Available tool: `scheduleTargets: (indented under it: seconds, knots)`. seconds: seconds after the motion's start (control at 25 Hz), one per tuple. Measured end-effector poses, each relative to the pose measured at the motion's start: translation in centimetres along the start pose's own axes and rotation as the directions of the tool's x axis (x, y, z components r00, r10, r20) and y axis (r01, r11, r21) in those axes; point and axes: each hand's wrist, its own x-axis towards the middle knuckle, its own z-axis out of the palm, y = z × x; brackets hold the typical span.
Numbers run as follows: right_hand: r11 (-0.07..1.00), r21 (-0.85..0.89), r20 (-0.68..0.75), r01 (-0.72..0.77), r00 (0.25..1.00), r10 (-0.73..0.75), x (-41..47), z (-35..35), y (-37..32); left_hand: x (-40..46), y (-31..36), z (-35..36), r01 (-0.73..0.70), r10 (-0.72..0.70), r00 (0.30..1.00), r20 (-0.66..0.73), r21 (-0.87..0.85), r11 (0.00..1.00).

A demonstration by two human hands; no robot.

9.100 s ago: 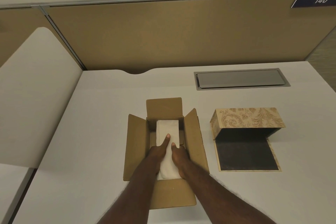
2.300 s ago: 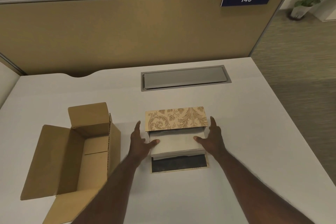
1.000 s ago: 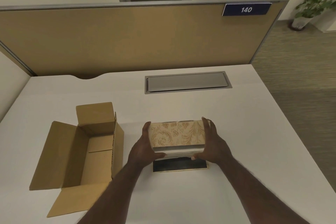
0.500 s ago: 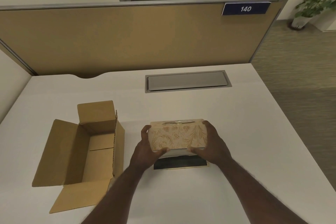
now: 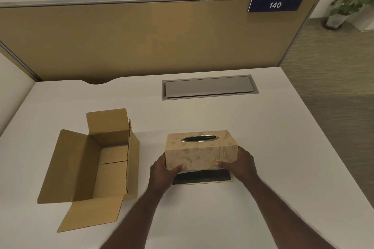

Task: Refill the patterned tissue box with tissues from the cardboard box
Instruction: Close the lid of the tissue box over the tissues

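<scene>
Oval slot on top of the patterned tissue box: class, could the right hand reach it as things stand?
Probably yes: the oval slot is uncovered, but the right hand would first have to release the patterned tissue box.

Office cubicle: tan partition panel [image 5: 151, 38] w/ number plate "140" [image 5: 275, 4], white counter [image 5: 263, 147] w/ cable-access hatch [image 5: 209, 87], carpet floor [image 5: 334, 56].

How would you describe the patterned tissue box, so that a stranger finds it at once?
On the white desk, right of the open cardboard box, both hands grip a beige box. This patterned tissue box alone has leaf prints and a metal-rimmed oval slot on top.
</scene>
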Motion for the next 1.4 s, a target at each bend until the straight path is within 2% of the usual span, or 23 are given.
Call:
scheduleTargets:
  seconds: [0.28, 0.96, 1.4]
  knots:
    - [0.999, 0.042, -0.043, -0.012, 0.999, 0.014, -2.5, 1.0, 2.3, -1.5, -2.3, 0.4, -0.035, 0.038, 0.998, -0.053, 0.061, 0.998]
    - [0.999, -0.039, -0.095, -0.009, 0.996, 0.005, -4.3, 2.2, 5.2, -2.8, -3.9, 1.6, -0.068, 0.089, 0.99, -0.113, 0.184, 0.981]
    - [1.0, -0.029, -0.103, -0.008, 0.995, 0.005, -4.6, 2.5, 5.6, -2.8, -4.7, 2.1, -0.038, 0.061, 0.989, -0.131, 0.172, 0.984]
